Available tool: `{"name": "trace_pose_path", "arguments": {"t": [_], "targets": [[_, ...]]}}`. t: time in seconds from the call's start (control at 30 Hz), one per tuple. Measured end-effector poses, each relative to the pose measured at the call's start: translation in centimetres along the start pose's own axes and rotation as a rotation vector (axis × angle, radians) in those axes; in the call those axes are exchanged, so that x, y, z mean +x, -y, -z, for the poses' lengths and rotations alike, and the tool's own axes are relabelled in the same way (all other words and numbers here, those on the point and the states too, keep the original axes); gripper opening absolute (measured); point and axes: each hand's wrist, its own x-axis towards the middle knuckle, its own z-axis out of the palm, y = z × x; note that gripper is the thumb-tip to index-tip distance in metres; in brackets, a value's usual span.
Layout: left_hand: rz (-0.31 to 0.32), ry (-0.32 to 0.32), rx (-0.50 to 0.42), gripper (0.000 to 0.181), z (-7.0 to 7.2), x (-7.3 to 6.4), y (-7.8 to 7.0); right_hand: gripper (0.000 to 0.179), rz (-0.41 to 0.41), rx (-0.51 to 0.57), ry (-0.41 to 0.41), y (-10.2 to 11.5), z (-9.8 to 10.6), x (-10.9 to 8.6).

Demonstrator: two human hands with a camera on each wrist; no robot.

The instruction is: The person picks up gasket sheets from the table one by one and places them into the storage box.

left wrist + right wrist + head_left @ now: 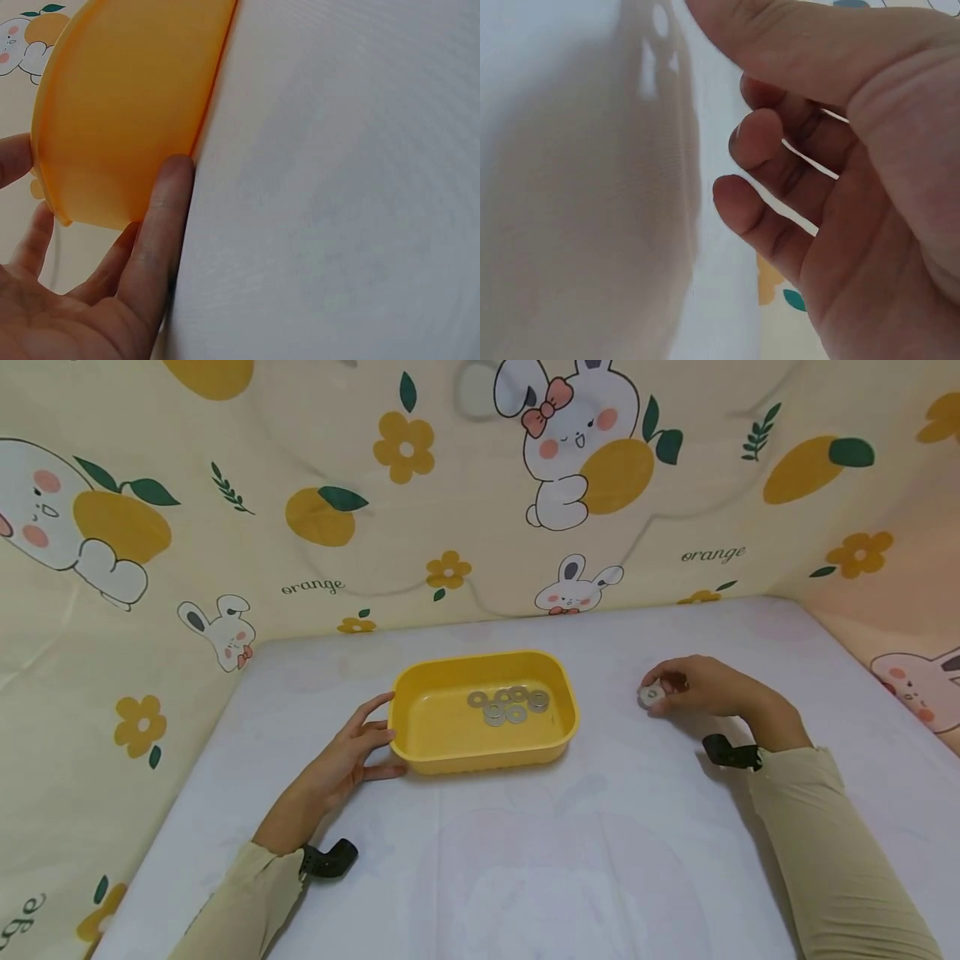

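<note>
A yellow plastic tray (442, 760) sits mid-table with several metal washers (508, 705) lying in its right half. My left hand (381, 737) rests against the tray's left end, fingers straight along the rim and thumb on the front wall. The left wrist view shows the thumb (169, 202) pressed to the tray's wall (127, 105). To the right of the tray, my right hand (662, 691) lies low on the table and pinches a single washer (649, 697) between thumb and fingertips. In the right wrist view the fingers (757, 142) are curled and the washer is hidden.
The white table (525, 860) is enclosed by a cream cloth printed with rabbits and oranges (585, 452) at the back and both sides. Black wrist straps (330, 858) show on both sleeves.
</note>
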Motion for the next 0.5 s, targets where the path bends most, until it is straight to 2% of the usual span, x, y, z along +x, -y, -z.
{"name": "trace_pose_path", "arguments": {"t": [0.13, 0.5], "targets": [[0.002, 0.002, -0.002, 0.063, 0.09, 0.04, 0.07, 0.033, 0.031, 0.007, -0.026, 0.17, 0.17, -0.02], [0.006, -0.005, -0.001, 0.063, -0.05, -0.02, -0.03, 0.034, 0.053, 0.032, -0.055, 0.44, 0.35, -0.08]]}}
